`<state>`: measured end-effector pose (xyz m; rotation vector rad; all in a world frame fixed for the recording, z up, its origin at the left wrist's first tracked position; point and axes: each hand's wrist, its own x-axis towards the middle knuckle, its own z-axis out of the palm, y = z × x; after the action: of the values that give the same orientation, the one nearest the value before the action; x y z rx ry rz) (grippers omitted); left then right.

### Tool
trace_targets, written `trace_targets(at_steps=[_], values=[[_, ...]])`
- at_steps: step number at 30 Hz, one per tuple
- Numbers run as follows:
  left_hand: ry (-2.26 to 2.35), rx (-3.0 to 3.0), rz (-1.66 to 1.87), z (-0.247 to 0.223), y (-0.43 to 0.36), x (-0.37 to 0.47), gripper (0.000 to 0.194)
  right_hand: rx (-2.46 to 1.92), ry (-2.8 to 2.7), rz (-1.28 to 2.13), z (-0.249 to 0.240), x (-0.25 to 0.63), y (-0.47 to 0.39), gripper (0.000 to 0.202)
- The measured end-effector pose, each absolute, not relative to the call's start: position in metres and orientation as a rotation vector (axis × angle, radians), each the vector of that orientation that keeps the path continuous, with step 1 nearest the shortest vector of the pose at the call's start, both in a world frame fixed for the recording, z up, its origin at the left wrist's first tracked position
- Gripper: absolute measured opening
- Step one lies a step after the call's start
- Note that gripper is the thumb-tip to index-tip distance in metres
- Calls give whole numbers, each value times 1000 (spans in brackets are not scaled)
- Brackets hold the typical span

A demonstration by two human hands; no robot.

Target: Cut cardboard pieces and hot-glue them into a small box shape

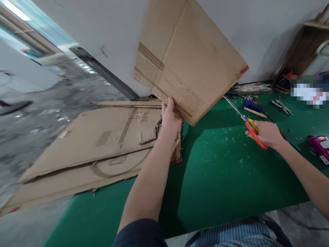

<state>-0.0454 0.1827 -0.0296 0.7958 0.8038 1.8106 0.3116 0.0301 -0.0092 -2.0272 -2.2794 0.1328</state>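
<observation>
My left hand [171,115] grips the lower edge of a piece of cardboard [187,58], thumb on its printed face. The sheet is held up, tilted, above the green table [218,164]; its top runs out of view. In my right hand [267,133] is a pair of scissors [253,132] with red and yellow handles. Their blades point up and left toward the cardboard's lower right edge, and the tips seem to end at or behind it. Below my left hand, flattened cardboard boxes [110,137] lie stacked on the table's left end and overhang it.
Along the table's back lie cardboard strips [253,88], a blue glue gun [253,104] and a metal clip-like tool [281,106]. A purple object [320,147] sits at the right edge. Behind stand a wooden crate [290,58] and a white wall [115,41]. Small scraps dot the tabletop.
</observation>
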Motion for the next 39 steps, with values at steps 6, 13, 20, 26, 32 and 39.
trace_targets(at_steps=[6,13,20,26,32,39], values=[[804,801,1807,-31,185,-48,55,-2027,-2271,118,-8,312,30,46],[793,772,1791,-31,183,-43,53,-2004,-2271,117,-9,313,30,47],[767,787,1737,-27,175,-30,57,-1994,-2266,83,-11,312,30,47],[787,748,1728,-30,174,-27,58,-2033,-2261,110,-6,310,29,46],[798,797,1766,-31,181,-36,60,-2038,-2268,100,-7,313,30,50],[785,763,1742,-27,177,-31,58,-2052,-2265,91,-6,313,30,50]])
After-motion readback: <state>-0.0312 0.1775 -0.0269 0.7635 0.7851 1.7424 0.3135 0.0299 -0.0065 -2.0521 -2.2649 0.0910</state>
